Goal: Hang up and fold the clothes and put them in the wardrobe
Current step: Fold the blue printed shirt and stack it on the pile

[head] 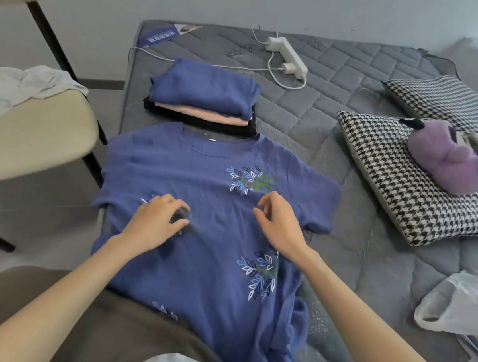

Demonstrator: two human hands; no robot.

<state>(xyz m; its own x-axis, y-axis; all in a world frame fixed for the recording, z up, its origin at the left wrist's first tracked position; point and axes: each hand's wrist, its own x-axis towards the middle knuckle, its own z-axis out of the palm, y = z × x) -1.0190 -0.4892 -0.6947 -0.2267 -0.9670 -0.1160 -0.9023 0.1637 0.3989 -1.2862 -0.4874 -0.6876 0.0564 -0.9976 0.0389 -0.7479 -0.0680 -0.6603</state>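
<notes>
While I look down through the head camera, the blue short-sleeved cotton shirt with white and green leaf prints (208,201) lies spread face up at the middle of the grey quilted mattress (345,97). Its collar points to 12 o'clock and its hem runs toward me at 6 o'clock, where the lower right edge is rumpled.

Both hands are over the chest of the shirt, apart from each other. My left hand (156,219) sits at 9 o'clock of the shirt's centre, fingers curled down into the cloth, which bunches darkly under the fingertips, so it pinches the fabric. My right hand (279,224) is at 3 o'clock of the centre, thumb and fingers curled close. I cannot tell whether it holds any cloth or only hovers over it.

Just beyond the collar, at 12 o'clock, stands a stack of folded clothes, blue on top, then peach, then black (205,99). Farther off at 1 o'clock lies a white power strip with a plugged charger and cable (288,55). At 3 o'clock are two black-and-white houndstooth pillows (394,192), the nearer one bearing a purple plush toy (457,161). A translucent white plastic bag (462,304) lies at 4 o'clock. Beside the mattress at 9 o'clock stands a cream padded chair with black legs (34,133), a crumpled white garment (19,87) on its seat.
</notes>
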